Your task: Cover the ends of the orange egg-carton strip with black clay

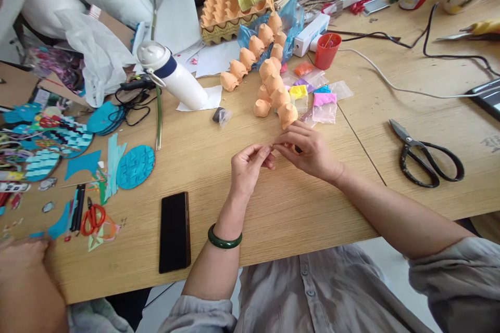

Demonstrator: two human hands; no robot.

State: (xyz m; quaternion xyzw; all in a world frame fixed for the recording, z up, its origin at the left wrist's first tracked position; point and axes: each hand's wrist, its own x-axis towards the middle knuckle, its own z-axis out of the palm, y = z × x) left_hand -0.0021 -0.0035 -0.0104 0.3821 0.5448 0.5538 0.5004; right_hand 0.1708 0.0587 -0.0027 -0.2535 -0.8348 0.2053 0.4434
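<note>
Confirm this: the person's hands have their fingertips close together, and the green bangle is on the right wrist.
Wrong wrist: the head view shows the green bangle on the left one. The left hand and right hand do have their fingertips close together.

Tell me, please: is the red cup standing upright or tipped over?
Upright. The red cup stands on the table with its open rim facing up, and some small things show inside.
</note>
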